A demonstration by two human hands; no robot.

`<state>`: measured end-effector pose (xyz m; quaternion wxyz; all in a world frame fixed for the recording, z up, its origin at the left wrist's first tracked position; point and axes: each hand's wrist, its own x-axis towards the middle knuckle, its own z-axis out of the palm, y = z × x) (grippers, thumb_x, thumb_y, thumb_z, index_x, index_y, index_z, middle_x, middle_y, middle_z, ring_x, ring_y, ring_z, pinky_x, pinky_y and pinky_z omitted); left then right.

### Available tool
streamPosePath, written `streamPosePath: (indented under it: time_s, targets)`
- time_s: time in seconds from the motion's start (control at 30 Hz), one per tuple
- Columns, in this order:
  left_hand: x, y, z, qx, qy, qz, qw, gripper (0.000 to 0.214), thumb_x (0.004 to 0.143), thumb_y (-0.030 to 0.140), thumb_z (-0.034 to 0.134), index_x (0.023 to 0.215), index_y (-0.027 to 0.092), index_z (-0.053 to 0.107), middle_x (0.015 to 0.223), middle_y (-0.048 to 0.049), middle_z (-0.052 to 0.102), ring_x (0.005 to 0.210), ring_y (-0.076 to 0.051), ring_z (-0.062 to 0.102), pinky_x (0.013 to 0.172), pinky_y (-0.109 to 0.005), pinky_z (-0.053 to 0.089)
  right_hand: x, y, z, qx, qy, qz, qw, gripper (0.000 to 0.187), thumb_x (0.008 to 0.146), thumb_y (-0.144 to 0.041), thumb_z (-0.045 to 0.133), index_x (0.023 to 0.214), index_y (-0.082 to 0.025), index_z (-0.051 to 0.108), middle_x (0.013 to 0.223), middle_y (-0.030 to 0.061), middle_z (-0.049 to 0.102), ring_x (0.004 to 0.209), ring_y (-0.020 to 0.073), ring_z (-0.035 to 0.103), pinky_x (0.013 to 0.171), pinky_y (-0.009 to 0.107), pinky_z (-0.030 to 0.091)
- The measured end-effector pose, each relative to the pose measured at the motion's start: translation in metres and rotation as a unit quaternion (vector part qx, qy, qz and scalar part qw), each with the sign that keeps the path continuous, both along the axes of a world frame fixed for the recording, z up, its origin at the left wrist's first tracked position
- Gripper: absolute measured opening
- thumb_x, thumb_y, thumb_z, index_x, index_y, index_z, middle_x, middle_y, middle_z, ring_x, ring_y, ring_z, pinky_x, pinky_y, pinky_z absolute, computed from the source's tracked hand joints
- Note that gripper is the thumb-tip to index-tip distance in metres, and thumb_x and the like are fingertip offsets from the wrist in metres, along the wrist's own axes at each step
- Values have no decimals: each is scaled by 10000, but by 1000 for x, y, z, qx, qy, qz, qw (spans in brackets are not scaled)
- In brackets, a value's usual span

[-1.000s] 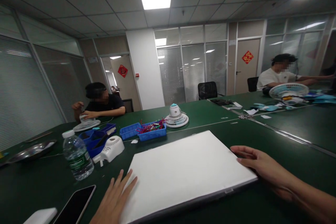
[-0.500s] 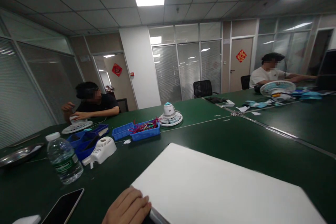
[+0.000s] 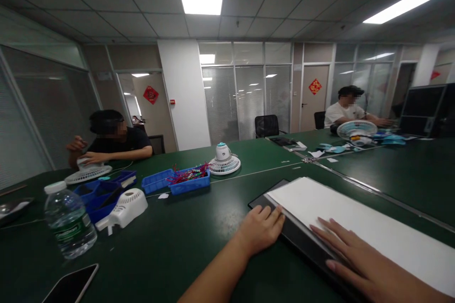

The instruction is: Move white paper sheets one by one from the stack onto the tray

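Fingers point(image 3: 272, 220) on white panel point(image 3: 387, 234), green table point(image 3: 170, 246)

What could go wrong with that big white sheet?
The white sheet doesn't line up with the dark panel under it, so a push might slide it off. The left hand has its fingers at the edge, so they could get pinched. The right hand lies across the near edge, so pressing hard might bend it.
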<state>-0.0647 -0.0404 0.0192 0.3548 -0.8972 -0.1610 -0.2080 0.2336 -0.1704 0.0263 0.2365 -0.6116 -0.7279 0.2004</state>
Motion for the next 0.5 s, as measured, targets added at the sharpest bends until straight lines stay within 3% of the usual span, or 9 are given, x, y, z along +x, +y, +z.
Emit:
streamPosePath:
  time_s: [0.07, 0.17, 0.37, 0.5]
  targets:
    - [0, 2, -1, -10, 9, 6, 1000, 352, 976, 369, 669, 1281, 204, 606, 1304, -80, 639, 1066, -237, 675, 882, -451, 592, -2, 18, 2, -5, 13, -16, 1000, 659, 828, -671, 651, 1436, -434, 558, 1618, -76, 355, 1542, 332, 189, 1257, 594, 39]
    - [-25, -6, -5, -30, 26, 24, 999, 376, 974, 372, 673, 1303, 208, 595, 1326, -82, 628, 1098, -248, 666, 908, -473, 583, 17, 41, -6, 7, 28, -35, 999, 632, 812, -671, 663, 1388, -415, 613, 1577, -52, 436, 1521, 341, 246, 1251, 610, 53]
    - [-126, -64, 8, -95, 63, 143, 983, 439, 1007, 215, 560, 1442, 255, 523, 1354, -115, 686, 1134, -306, 712, 922, -459, 607, 92, 76, -16, 10, -56, -84, 995, 564, 913, -551, 545, 1410, -297, 625, 1518, 75, 537, 1433, 355, 430, 1231, 533, 248]
    - [-191, -116, 19, -124, 79, 242, 959, 636, 905, 12, 451, 1487, 264, 499, 1356, -128, 693, 1147, -354, 713, 884, -476, 632, 122, 91, -12, 24, -54, -95, 994, 474, 956, -441, 500, 1354, -261, 682, 1445, 130, 610, 1311, 344, 569, 1162, 484, 349]
